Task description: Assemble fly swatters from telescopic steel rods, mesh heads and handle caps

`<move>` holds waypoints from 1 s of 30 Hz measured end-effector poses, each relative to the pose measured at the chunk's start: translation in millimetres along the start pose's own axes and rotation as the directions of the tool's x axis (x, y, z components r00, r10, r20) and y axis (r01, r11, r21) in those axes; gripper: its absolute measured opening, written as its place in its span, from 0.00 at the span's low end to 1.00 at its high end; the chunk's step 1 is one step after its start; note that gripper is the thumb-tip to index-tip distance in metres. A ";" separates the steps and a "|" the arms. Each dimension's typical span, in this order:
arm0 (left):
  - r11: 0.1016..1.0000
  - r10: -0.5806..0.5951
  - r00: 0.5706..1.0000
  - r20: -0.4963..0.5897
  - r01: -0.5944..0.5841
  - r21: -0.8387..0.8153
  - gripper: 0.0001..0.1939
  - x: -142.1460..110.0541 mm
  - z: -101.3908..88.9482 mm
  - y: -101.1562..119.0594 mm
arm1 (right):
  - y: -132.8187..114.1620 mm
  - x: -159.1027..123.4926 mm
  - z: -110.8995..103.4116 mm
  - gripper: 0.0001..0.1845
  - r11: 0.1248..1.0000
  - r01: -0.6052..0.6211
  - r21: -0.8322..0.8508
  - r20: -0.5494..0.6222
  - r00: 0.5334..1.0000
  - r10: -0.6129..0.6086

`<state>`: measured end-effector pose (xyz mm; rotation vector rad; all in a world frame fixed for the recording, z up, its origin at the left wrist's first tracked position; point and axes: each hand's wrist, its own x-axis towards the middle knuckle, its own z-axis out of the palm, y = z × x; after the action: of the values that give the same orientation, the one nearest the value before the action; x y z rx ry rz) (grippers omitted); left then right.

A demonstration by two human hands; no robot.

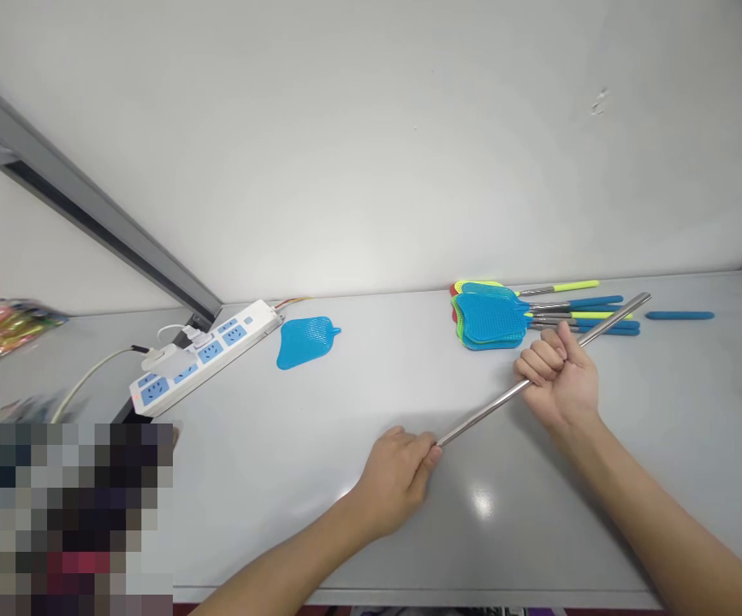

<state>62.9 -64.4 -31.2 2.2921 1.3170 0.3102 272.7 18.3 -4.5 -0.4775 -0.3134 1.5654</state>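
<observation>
A thin metal rod (483, 414) slants up to the right above the grey shelf, held at two places. My left hand (401, 475) is closed on its lower end. Further up, my right hand (560, 376) wraps round the rod, with the thicker end sticking out past the fingers. Behind my right hand lies a pile of fly swatters (492, 318) with blue, green, yellow and red heads. A loose blue swatter head (307, 342) rests on the shelf to the left. A loose blue handle grip (679, 316) lies at the right, apart from the pile.
A white power strip (207, 358) with plugs and cables stands at the left, near a grey metal post (88, 192). Bright packaged items (11, 329) lie beyond the post. A pale wall (371, 154) closes off the back of the shelf (268, 505).
</observation>
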 end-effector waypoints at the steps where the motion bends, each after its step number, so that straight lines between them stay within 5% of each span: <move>1: 1.000 0.001 1.000 -0.001 -0.001 0.000 0.15 -0.1 0.6 -0.3 | 1.5 -0.2 0.0 0.20 1.000 0.002 0.006 0.007 1.000 -0.002; 23: 0.999 -0.021 1.000 0.018 0.022 -0.044 0.15 0.3 0.8 -0.8 | 20.4 -9.7 0.7 0.20 0.996 -0.089 0.030 -0.019 0.996 0.090; 30: 0.994 -0.066 0.998 -0.005 0.065 -0.086 0.16 2.9 -4.0 4.4 | 8.5 -7.7 5.4 0.19 0.987 -0.144 0.066 0.030 0.989 0.142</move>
<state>66.0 -62.6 -25.7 2.1742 1.3528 0.3474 262.7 10.7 -3.0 -0.4353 -0.2489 1.7171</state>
